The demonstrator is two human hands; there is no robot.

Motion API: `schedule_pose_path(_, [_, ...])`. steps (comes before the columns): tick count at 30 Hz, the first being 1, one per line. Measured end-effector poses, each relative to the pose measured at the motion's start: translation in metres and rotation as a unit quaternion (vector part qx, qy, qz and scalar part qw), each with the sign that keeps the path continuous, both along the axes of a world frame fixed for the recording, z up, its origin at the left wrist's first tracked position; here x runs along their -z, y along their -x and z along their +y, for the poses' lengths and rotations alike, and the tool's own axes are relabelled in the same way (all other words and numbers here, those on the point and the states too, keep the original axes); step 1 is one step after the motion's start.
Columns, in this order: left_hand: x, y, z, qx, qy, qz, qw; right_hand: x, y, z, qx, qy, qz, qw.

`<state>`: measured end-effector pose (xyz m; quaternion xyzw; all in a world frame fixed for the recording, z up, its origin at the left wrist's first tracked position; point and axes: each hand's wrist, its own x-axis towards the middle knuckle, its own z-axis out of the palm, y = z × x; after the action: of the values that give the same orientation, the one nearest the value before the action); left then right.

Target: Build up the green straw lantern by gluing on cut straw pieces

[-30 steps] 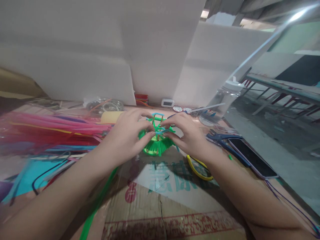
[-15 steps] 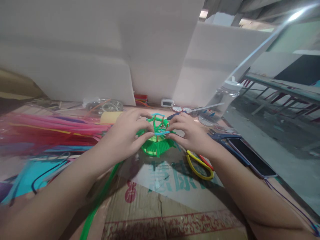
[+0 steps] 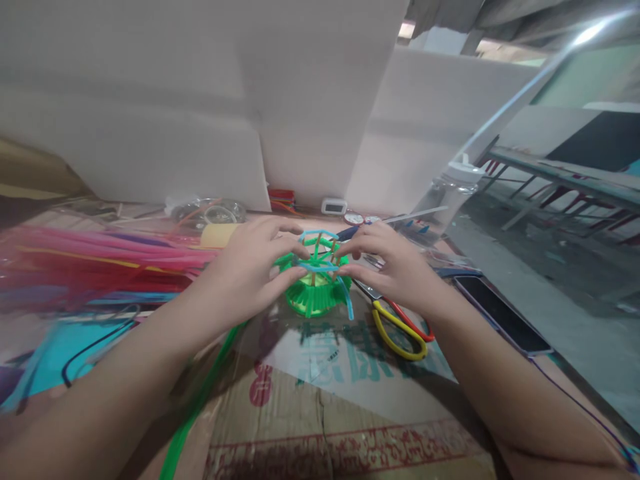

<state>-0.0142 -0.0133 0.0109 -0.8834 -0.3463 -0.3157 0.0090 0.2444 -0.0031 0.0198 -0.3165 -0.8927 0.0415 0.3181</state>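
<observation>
1. White boards stand behind a messy table (image 3: pixel 350 400) covered with flat cardboard.
2. The left hand (image 3: pixel 250 267) pinches the left side of a little green straw basket (image 3: pixel 315 293). Its thumb and fingers are closed on the basket's rim.
3. The right hand (image 3: pixel 395 267) pinches a thin blue straw (image 3: pixel 320 267) that lies across the top of the basket. The fingers are close together on it.
4. The basket sits on the table, between both hands, in the middle.
5. Yellow and red scissors (image 3: pixel 400 327) lie just beside the right hand. A dark phone (image 3: pixel 500 313) lies further to the right.
6. A big pile of pink and red straws (image 3: pixel 100 260) lies to the left.
7. The blue straw looks bendy. If the fingers let go too soon, I think it could spring out.
8. Pulling too hard could squash the small basket or tip it over.
</observation>
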Motion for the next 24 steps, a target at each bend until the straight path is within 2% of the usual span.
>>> schedule_pose_path(7, [-0.001, 0.000, 0.000, -0.001, 0.004, 0.004, 1.000, 0.009, 0.011, -0.002, -0.010, -0.010, 0.004, 1.000])
schedule_pose_path(14, [-0.001, -0.001, 0.000, 0.004, 0.002, -0.001, 1.000, 0.013, 0.017, -0.004, -0.044, -0.114, -0.010, 0.993])
schedule_pose_path(18, [-0.002, -0.001, -0.001, 0.002, 0.003, 0.000, 1.000, 0.014, 0.020, -0.004, -0.053, -0.148, 0.002, 0.988])
schedule_pose_path(21, [-0.001, -0.001, 0.000, 0.007, 0.009, 0.000, 1.000, 0.013, 0.021, -0.006, -0.060, -0.146, 0.002, 0.988])
schedule_pose_path(24, [-0.001, -0.001, 0.000, 0.010, 0.010, 0.000, 1.000, 0.012, 0.021, -0.011, -0.040, -0.097, -0.011, 0.994])
